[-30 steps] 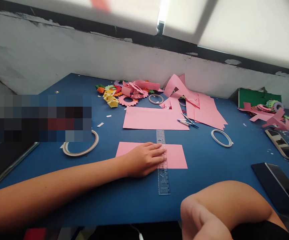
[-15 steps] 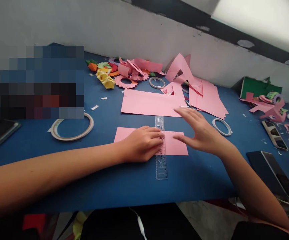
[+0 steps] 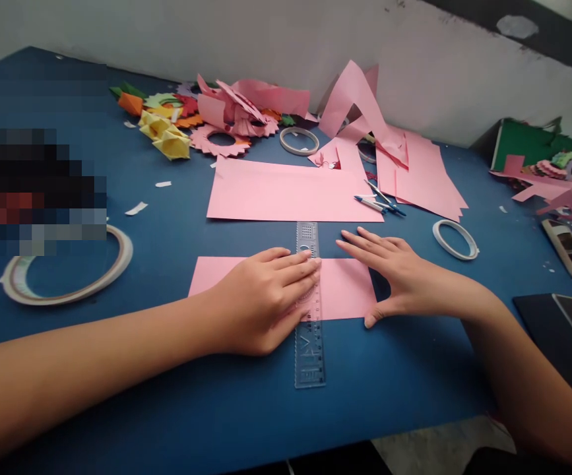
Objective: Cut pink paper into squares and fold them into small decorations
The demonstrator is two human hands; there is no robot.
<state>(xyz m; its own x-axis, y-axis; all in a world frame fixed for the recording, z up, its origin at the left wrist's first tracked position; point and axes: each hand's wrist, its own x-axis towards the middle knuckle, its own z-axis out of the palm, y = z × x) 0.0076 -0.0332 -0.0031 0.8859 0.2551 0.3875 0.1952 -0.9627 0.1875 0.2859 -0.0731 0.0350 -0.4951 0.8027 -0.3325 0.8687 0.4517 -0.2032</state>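
Note:
A clear plastic ruler point(image 3: 310, 366) lies upright in the view across a small pink paper strip point(image 3: 348, 287). My left hand point(image 3: 270, 297) is closed over the ruler, its fingers together and pressing it down on the paper; part of both is hidden under it. Beside the paper's right end, my right hand point(image 3: 389, 274) is open, fingers and thumb spread, holding nothing. Just beyond the ruler's far end is a larger pink sheet point(image 3: 280, 194), with blue-and-white pens point(image 3: 382, 203) at its right corner.
Tape rolls lie left point(image 3: 68, 297), at the back point(image 3: 299, 141) and right point(image 3: 456, 239). Folded paper flowers point(image 3: 164, 135) and pink sheets point(image 3: 427, 175) are along the wall. Far right are a phone point(image 3: 570, 251), a dark flat case point(image 3: 557, 336) and paper scraps. A blurred patch covers the left.
My right hand has drawn back from over the pink strip toward its right end, thumb lower and fingers spread. The left hand stays on the ruler. The view has shifted closer.

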